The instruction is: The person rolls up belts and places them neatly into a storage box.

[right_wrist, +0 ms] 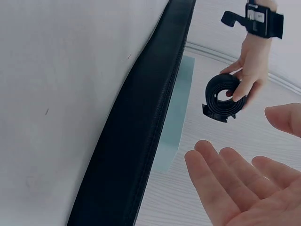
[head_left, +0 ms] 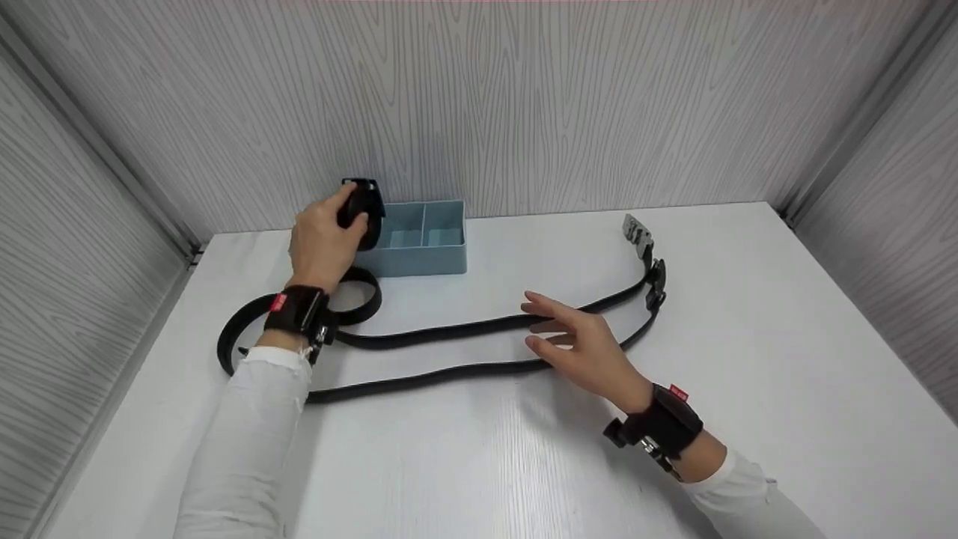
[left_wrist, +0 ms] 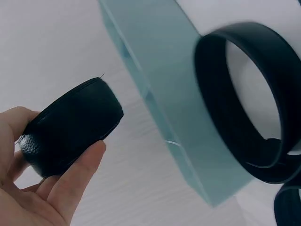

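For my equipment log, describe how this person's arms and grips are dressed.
White sleeves stop short of black wrist straps, each bearing a small red tag, print unreadable, and a small dark device. Left grip and right grip wear no gloves.

There are three belts: one rolled belt (head_left: 369,201) and two loose belts (head_left: 449,331) lying across the table (head_left: 778,359). Two buckles show toward its right edge, one silver buckle (head_left: 638,233) and one black buckle (head_left: 656,284). One box (head_left: 419,262) stands near the back edge, at least two compartments (head_left: 444,233) visible. There are two hands (head_left: 591,352) and two wristbands (head_left: 666,421).
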The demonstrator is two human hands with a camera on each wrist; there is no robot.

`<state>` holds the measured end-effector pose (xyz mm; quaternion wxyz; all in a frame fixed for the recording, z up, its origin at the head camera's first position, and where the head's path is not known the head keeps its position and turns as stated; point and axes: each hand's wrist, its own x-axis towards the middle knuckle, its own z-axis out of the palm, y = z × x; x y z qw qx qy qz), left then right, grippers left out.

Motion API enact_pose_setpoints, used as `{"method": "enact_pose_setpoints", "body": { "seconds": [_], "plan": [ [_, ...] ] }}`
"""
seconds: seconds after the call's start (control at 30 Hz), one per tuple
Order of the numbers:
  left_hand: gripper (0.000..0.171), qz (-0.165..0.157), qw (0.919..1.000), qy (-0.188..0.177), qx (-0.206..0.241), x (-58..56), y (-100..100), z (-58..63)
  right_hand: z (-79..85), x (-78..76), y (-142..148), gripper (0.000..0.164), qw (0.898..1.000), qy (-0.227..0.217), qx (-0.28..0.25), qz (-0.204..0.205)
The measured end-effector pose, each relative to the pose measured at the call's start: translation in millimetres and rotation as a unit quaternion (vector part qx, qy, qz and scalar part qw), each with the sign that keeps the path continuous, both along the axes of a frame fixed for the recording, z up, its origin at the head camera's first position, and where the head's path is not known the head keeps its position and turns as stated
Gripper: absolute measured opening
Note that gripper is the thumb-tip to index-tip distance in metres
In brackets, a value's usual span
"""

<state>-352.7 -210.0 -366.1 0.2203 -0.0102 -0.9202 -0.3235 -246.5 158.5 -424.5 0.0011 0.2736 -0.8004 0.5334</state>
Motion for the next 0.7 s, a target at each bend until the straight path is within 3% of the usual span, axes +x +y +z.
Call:
{"method": "enact_pose_setpoints", "body": {
  "seconds": [0.2,0.43,0.57,0.7],
  "plan": [
    [0.048,0.034,0.9993,-0.014,-0.005,-29.8,-6.8,-17.6,-1.9,3.6,0.7,0.06,1.0,0.001,0.007,0.01],
    [0.045,0.069,0.9967,-0.04,-0.014,-56.4,8.7,-36.1,-1.5,4.1,3.9,0.059,1.0,0.011,0.009,0.014],
    [0.044,0.079,0.9927,-0.068,-0.06,-66.2,18.2,-47.5,-1.2,7.8,4.2,0.06,1.0,0.008,0.013,0.023],
    [0.046,0.08,0.9862,-0.1,-0.104,-68.5,19.1,-55.4,-0.5,10.6,1.2,0.058,0.999,0.014,0.013,0.027]
  ]
}}
